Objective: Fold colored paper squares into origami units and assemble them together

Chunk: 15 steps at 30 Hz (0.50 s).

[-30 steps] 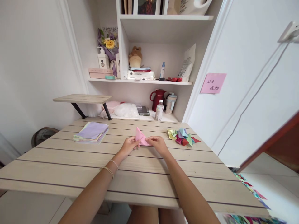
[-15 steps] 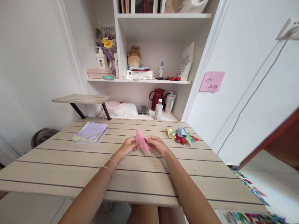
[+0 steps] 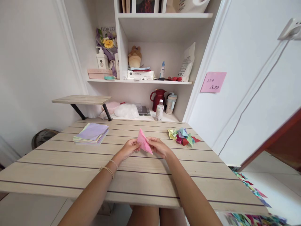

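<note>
A pink folded paper [image 3: 144, 142] with pointed ends is held up just above the middle of the slatted table. My left hand [image 3: 130, 148] pinches its left side between thumb and fingers. On the other side, my right hand [image 3: 158, 146] is closed on the paper's right edge, its fingers partly hidden behind it. To the left lies a stack of square paper sheets [image 3: 92, 133], a lilac one on top. Several folded paper pieces [image 3: 183, 137] in yellow, blue, green and red sit in a pile to the right.
A small raised shelf [image 3: 82, 99] stands at the table's back left. Behind the table are a clear bottle [image 3: 159, 110], a red jug [image 3: 158, 99] and a light tumbler [image 3: 171, 103]. More colourful folded papers [image 3: 256, 218] lie low at the right.
The pink paper has turned and its folds have come together, so it shows one broader face. Both hands keep their hold in nearly the same place.
</note>
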Each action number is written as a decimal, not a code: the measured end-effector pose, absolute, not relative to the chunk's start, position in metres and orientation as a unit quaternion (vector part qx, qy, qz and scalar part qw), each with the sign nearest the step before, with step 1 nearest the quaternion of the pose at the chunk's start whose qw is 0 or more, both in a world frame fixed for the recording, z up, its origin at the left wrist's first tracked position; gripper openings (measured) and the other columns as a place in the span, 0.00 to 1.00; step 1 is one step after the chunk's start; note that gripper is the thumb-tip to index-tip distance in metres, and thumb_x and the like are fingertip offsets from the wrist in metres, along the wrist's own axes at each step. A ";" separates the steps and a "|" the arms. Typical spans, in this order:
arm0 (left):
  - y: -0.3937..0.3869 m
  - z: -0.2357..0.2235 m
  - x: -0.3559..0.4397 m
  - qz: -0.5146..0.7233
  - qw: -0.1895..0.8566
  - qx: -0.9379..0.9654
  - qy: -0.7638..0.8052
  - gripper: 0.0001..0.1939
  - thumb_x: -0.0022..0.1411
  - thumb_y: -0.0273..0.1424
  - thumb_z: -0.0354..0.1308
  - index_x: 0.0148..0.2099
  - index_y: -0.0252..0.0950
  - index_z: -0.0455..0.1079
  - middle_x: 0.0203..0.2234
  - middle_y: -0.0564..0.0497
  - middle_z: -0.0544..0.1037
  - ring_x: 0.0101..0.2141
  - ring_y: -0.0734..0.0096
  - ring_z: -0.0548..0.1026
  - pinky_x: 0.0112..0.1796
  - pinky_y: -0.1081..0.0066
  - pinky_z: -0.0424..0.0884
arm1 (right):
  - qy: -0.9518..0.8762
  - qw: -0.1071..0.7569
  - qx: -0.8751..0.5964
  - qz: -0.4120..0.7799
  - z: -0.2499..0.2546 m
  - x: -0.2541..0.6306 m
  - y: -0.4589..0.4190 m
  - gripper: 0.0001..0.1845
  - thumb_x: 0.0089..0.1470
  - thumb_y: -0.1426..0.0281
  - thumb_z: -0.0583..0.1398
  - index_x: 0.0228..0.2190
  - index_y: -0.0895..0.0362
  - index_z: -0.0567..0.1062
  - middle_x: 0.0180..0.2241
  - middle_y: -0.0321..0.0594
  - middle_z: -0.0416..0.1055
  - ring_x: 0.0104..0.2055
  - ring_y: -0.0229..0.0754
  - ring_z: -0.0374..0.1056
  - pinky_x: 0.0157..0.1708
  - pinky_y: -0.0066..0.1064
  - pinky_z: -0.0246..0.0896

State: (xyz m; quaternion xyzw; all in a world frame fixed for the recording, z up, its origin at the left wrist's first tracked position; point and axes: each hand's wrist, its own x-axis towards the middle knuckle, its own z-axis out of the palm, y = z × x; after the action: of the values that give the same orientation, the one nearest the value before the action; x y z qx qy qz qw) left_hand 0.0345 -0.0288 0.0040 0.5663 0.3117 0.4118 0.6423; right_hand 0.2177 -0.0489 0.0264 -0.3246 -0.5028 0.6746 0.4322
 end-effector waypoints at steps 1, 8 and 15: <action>-0.029 0.005 0.034 0.411 0.643 0.566 0.311 0.16 0.46 0.37 0.62 0.34 0.29 0.69 0.17 0.54 0.68 0.19 0.81 0.64 0.22 0.78 0.57 | -0.503 0.437 -0.329 0.669 0.027 0.218 -0.049 0.15 0.40 0.62 0.63 0.30 0.58 0.73 0.28 0.39 0.73 0.28 0.37 0.68 0.29 0.27 0.63; -0.028 0.004 0.033 0.401 0.625 0.585 0.325 0.16 0.45 0.38 0.62 0.31 0.28 0.68 0.16 0.53 0.70 0.17 0.80 0.66 0.19 0.79 0.59 | -0.594 0.410 -0.367 0.587 0.028 0.220 -0.049 0.19 0.38 0.70 0.62 0.37 0.58 0.72 0.22 0.34 0.71 0.22 0.34 0.66 0.24 0.26 0.63; -0.029 0.004 0.033 0.399 0.658 0.541 0.339 0.17 0.47 0.36 0.62 0.36 0.29 0.68 0.24 0.45 0.76 0.26 0.72 0.75 0.31 0.73 0.70 | -0.642 0.457 -0.410 0.459 0.025 0.219 -0.046 0.08 0.37 0.71 0.59 0.26 0.58 0.73 0.25 0.35 0.72 0.21 0.36 0.66 0.21 0.26 0.61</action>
State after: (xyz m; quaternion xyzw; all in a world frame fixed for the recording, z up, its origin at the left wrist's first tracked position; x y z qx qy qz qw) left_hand 0.0326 -0.0289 0.0037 0.5408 0.3394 0.3990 0.6581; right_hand 0.2187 -0.0460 0.0251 -0.4101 -0.6421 0.4589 0.4571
